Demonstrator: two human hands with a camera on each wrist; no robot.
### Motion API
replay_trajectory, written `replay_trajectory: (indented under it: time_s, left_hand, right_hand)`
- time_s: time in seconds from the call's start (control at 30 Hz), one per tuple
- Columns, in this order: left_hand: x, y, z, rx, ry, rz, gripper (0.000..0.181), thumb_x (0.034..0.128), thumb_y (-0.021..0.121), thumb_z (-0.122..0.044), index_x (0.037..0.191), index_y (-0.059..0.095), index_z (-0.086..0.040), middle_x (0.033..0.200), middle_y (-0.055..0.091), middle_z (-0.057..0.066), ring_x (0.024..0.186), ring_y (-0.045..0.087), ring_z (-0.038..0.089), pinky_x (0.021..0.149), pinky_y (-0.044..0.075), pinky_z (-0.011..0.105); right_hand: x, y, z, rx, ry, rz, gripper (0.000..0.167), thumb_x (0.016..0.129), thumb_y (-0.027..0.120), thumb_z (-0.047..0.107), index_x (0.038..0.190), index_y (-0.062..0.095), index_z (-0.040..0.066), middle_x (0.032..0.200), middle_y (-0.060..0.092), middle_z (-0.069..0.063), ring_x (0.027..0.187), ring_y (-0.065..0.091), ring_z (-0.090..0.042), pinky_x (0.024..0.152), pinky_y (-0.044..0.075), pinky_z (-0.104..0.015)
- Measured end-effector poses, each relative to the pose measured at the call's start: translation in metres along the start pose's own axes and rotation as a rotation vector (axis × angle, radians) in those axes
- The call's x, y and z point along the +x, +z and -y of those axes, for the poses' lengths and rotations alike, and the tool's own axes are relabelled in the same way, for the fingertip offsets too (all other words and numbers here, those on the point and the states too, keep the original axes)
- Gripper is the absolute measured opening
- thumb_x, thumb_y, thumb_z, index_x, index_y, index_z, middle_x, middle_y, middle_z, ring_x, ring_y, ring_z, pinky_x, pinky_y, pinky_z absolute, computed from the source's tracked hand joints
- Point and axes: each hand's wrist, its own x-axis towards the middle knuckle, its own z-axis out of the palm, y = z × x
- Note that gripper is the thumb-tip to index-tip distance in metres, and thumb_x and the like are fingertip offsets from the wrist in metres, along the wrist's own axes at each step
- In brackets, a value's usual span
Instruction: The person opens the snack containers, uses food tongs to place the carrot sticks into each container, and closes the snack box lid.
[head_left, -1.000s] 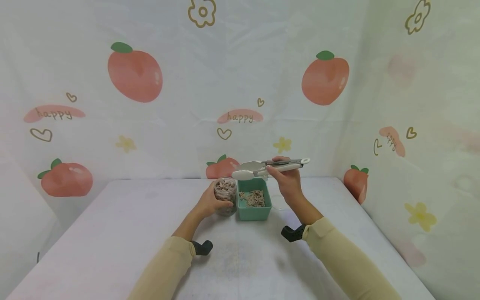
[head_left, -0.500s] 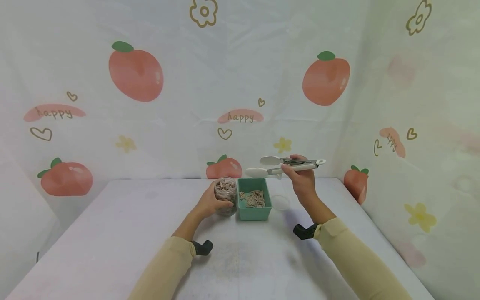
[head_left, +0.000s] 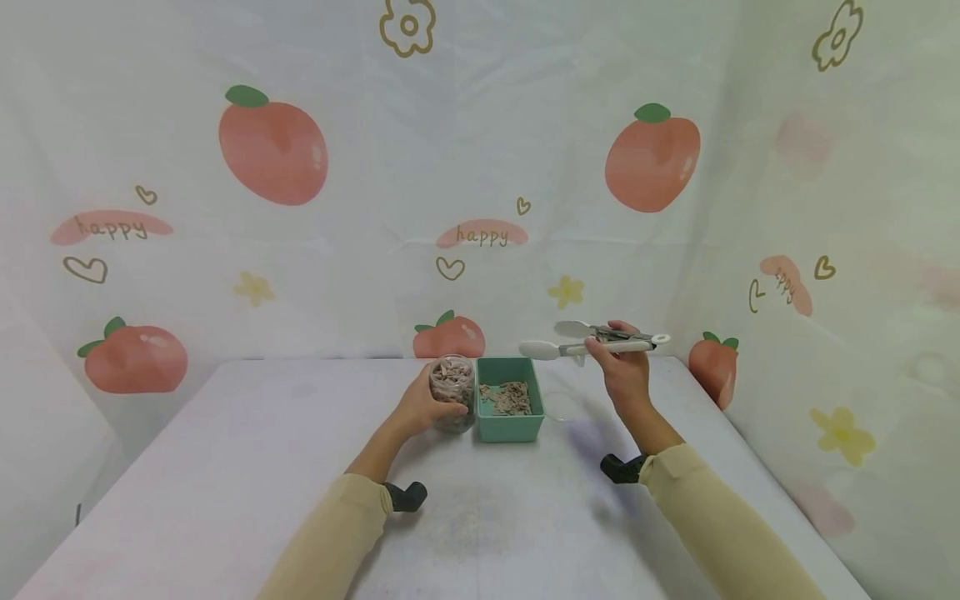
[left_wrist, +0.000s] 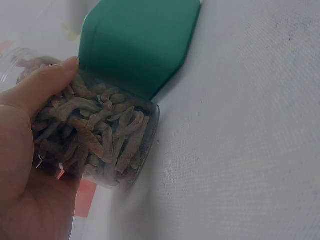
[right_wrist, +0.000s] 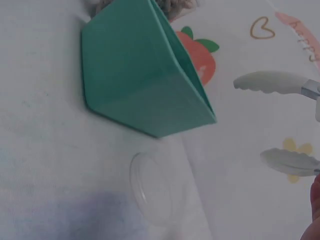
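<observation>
My left hand (head_left: 417,406) grips a clear jar (head_left: 453,396) packed with brownish dried strips (left_wrist: 100,130); the jar stands upright and uncapped on the table. Right beside it is a green rectangular bin (head_left: 510,428), with a small heap of the same dried strips (head_left: 512,398) on its floor. Above and to the right of the bin, my right hand (head_left: 628,377) holds a pair of tongs (head_left: 600,343) with white scalloped tips. In the right wrist view the tong tips (right_wrist: 272,82) are spread apart with nothing between them.
A clear round lid (head_left: 559,406) lies flat on the white-covered table (head_left: 480,517), just right of the bin. Behind the table hangs a white cloth backdrop (head_left: 360,283) printed with fruit, and another cloth side closes off the right.
My right hand has moved to the right with the tongs, away from above the bin, bringing the lid into view. My left hand and the jar have stayed put.
</observation>
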Motion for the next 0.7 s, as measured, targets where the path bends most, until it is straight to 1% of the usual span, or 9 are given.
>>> replay_trajectory:
  time_s: [0.1,0.27,0.37,0.5,0.7]
  left_hand:
    - [-0.001,0.000,0.000,-0.001,0.001,-0.001,0.097,0.0723,0.088,-0.022,0.149,0.030,-0.008,0.133,0.050,0.014,0.122,0.048,0.030,0.099,0.040,0.050]
    - [-0.001,-0.001,-0.001,-0.001,0.003,-0.005,0.097,0.0721,0.088,-0.022,0.149,0.030,-0.007,0.133,0.050,0.014,0.123,0.047,0.031,0.101,0.039,0.050]
    - [-0.001,-0.001,-0.001,0.001,0.004,-0.001,0.097,0.0723,0.088,-0.022,0.149,0.030,-0.007,0.134,0.050,0.014,0.123,0.047,0.031,0.100,0.040,0.050]
    - [-0.001,0.000,0.001,0.002,0.008,0.004,0.097,0.0722,0.088,-0.022,0.149,0.030,-0.007,0.134,0.050,0.013,0.122,0.048,0.030,0.100,0.040,0.050]
    - [0.000,-0.001,-0.001,0.025,0.003,0.002,0.098,0.0723,0.088,-0.024,0.149,0.029,-0.008,0.136,0.048,0.014,0.125,0.046,0.031,0.102,0.038,0.050]
  right_hand:
    - [0.000,-0.005,-0.004,-0.031,-0.001,-0.031,0.050,0.086,0.070,-0.003,0.131,0.048,-0.001,0.126,0.055,-0.027,0.094,0.060,-0.004,0.082,0.047,-0.015]
    - [0.000,-0.016,-0.015,-0.149,-0.015,-0.075,0.051,0.086,0.073,0.005,0.131,0.050,0.000,0.122,0.058,-0.025,0.096,0.059,-0.004,0.081,0.046,-0.013]
    - [0.000,-0.023,-0.022,-0.226,0.007,-0.097,0.051,0.086,0.075,0.011,0.130,0.050,0.002,0.121,0.060,-0.022,0.096,0.058,-0.005,0.079,0.046,-0.012]
    - [-0.001,-0.031,-0.031,-0.301,0.045,-0.121,0.053,0.086,0.076,0.018,0.130,0.051,0.005,0.120,0.062,-0.020,0.093,0.057,-0.004,0.075,0.045,-0.012]
    - [0.004,-0.037,-0.043,-0.320,0.071,-0.167,0.053,0.083,0.079,0.021,0.128,0.054,0.008,0.109,0.063,-0.011,0.086,0.056,-0.003,0.071,0.045,-0.011]
